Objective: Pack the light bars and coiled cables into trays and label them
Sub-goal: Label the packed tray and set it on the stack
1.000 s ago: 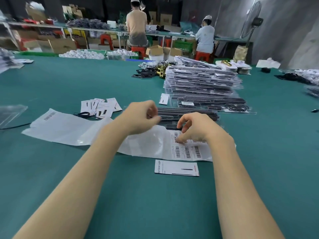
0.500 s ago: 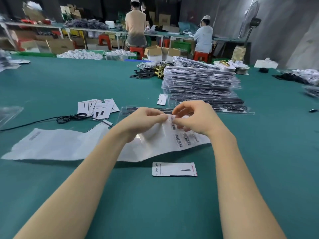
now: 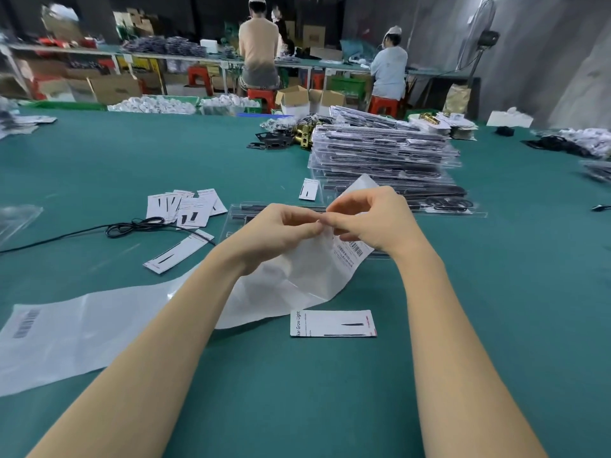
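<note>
Two hands meet above the green surface [image 3: 463, 325]: the left hand [image 3: 281, 233] and right hand [image 3: 373, 223] both pinch a barcode label [image 3: 352, 251] at the raised end of a long backing sheet [image 3: 99, 325], apparently peeling it. Just behind the sheet lies the clear tray [image 3: 238, 213] of light bars, likely the label's target. Beyond the tray rises a stack of packed trays [image 3: 380, 153]; printed cards [image 3: 332, 322] and a black cable [image 3: 139, 224] lie near the sheet.
</note>
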The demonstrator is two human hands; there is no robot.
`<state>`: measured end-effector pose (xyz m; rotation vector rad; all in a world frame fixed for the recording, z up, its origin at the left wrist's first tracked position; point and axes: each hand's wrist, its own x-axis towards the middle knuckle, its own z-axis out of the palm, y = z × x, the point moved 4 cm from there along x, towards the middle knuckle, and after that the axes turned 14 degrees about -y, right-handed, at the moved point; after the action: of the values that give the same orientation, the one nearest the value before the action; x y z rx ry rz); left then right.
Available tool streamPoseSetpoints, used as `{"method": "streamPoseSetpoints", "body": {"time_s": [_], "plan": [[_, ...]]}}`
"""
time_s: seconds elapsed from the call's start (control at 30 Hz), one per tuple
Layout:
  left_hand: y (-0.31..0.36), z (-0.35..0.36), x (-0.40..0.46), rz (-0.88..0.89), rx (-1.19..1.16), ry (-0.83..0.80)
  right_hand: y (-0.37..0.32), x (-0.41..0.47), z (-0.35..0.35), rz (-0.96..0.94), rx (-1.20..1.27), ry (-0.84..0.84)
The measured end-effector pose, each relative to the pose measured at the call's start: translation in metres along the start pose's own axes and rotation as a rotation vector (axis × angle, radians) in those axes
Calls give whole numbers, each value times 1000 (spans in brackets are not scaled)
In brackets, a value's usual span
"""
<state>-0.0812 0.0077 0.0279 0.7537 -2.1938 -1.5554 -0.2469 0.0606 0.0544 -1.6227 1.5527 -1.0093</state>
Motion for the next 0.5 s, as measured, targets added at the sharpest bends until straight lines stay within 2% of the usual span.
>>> {"method": "streamPoseSetpoints", "body": {"time_s": [0.37,0.5], "plan": [[-4,2,4,-46,-57,38,8,6,1,-4,-48,52],[-7,2,7,-56,-141,120,12,6,2,-5,29,58]]}}
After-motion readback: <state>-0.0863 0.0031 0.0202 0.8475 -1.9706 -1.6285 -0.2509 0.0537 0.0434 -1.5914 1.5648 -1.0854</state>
